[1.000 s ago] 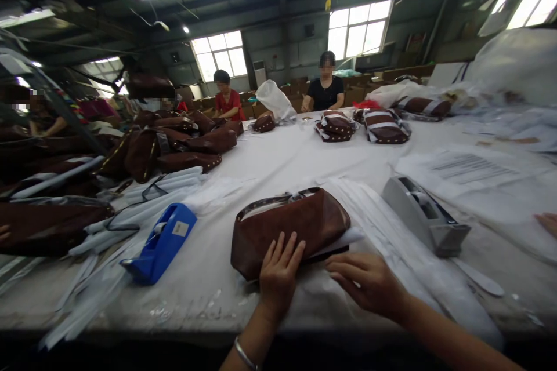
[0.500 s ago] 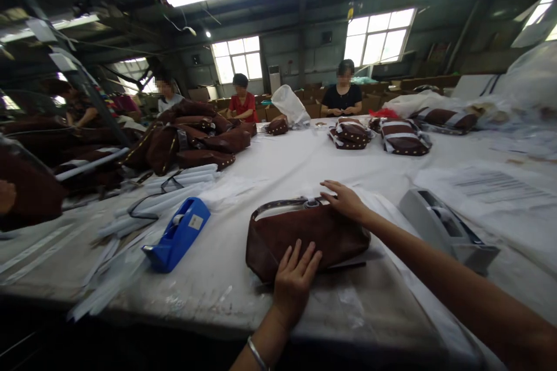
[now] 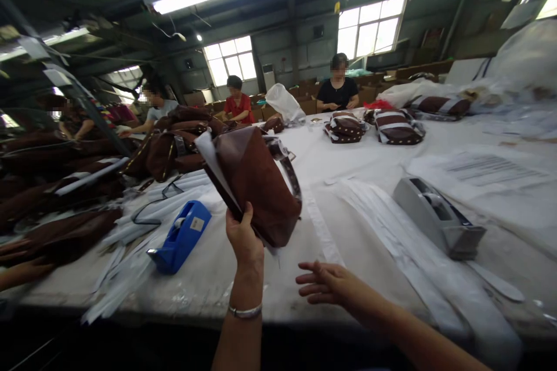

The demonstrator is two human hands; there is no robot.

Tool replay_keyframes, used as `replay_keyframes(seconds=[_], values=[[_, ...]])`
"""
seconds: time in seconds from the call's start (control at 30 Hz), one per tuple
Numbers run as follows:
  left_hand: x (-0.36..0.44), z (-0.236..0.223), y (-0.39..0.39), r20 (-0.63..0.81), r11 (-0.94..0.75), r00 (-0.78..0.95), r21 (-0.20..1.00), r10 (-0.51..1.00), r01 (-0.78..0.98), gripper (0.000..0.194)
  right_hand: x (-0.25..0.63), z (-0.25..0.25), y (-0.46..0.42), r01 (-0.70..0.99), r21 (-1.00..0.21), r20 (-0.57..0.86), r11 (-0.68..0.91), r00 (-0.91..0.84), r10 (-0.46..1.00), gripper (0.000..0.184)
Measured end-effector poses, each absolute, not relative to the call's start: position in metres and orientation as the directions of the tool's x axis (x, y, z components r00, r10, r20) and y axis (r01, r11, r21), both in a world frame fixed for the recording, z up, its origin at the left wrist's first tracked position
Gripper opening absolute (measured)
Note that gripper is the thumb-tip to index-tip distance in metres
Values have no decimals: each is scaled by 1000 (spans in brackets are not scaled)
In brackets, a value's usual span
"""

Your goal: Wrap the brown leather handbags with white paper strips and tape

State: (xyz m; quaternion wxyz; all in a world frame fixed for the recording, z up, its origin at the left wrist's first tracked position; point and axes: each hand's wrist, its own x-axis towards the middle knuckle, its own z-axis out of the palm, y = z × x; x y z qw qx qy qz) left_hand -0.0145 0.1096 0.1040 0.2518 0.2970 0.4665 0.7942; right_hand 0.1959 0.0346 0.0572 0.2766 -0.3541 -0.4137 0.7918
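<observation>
A brown handbag with a studded strap is held up off the table, tilted on end. My left hand, with a silver bangle at the wrist, grips its lower edge, thumb on the near face. White material shows along the bag's left side. To the right and lower, my right hand is apart from the bag, fingers spread and holding nothing. White strips lie on the table beyond it.
A blue tape dispenser stands left, a grey one right. Brown bags are heaped at the left; wrapped bags sit farther back. A co-worker's hands rest on a bag at the left edge. Several people work across the table.
The handbag has been lifted off the table and turned on end in my left hand. My right hand has let go of it and moved down toward me.
</observation>
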Motion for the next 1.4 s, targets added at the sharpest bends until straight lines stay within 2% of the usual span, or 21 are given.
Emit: replay_keyframes(seconds=[0.07,0.13,0.2,0.27,0.37,0.6,0.8,0.87,0.9,0.93,0.97,1.0,1.03,1.07,1.1,1.13,1.17,1.23,1.27,1.33,1.4], values=[[-6,94,104,53,-403,-651,823,758,-402,42,173,49,27,-327,-727,-285,-604,-657,698,69],[4,82,95,-109,-281,-538,757,836,-590,37,155,50,26,-517,-620,-212,-591,-615,760,66],[15,71,84,-224,-178,-438,687,871,-705,35,145,56,28,-653,-588,-183,-477,-466,865,62],[25,64,72,-280,-135,-384,628,880,-767,30,143,62,32,-713,-631,-164,-307,-264,950,63],[38,61,54,-342,-117,-384,596,858,-794,23,158,64,38,-676,-711,-144,-192,-126,981,64],[72,56,14,-548,28,-305,517,779,-856,25,239,60,55,-435,-812,-219,-388,-390,895,51],[84,39,-3,-641,199,-220,514,736,-834,11,270,35,74,-369,-753,-356,-544,-467,809,35],[78,43,-14,-655,389,-74,531,752,-753,11,274,23,77,-379,-704,-411,-601,-474,779,31],[74,49,-19,-634,500,28,582,773,-642,16,276,19,78,-383,-687,-426,-617,-476,769,31],[69,57,-23,-586,559,112,674,803,-483,22,277,17,79,-385,-678,-431,-626,-480,764,31],[64,67,-24,-507,536,173,792,844,-294,28,278,16,80,-385,-675,-431,-630,-487,759,32],[60,77,-21,-386,408,183,908,904,-100,30,278,17,80,-381,-673,-431,-634,-495,754,31],[56,85,-15,-198,189,143,979,970,76,28,278,19,80,-373,-671,-435,-640,-501,748,31],[52,89,-6,24,-52,116,968,993,247,25,277,21,80,-365,-670,-442,-646,-503,743,30],[49,89,4,212,-252,139,871,967,422,29,276,23,81,-356,-671,-452,-650,-499,739,30],[46,85,15,315,-383,220,719,923,579,40,275,25,80,-343,-676,-468,-652,-484,740,31],[44,76,24,352,-456,300,557,887,695,55,275,26,80,-326,-687,-488,-650,-455,745,32],[42,50,35,345,-541,443,283,828,792,74,279,29,78,-244,-735,-532,-633,-372,761,37],[41,36,36,330,-548,473,186,817,815,77,283,31,78,-146,-767,-557,-624,-330,762,42],[42,12,33,327,-530,485,59,811,846,77,296,40,81,181,-803,-595,-567,-252,763,47],[43,-1,28,346,-509,478,-3,807,861,73,308,58,90,547,-759,-511,-354,-162,844,48]])
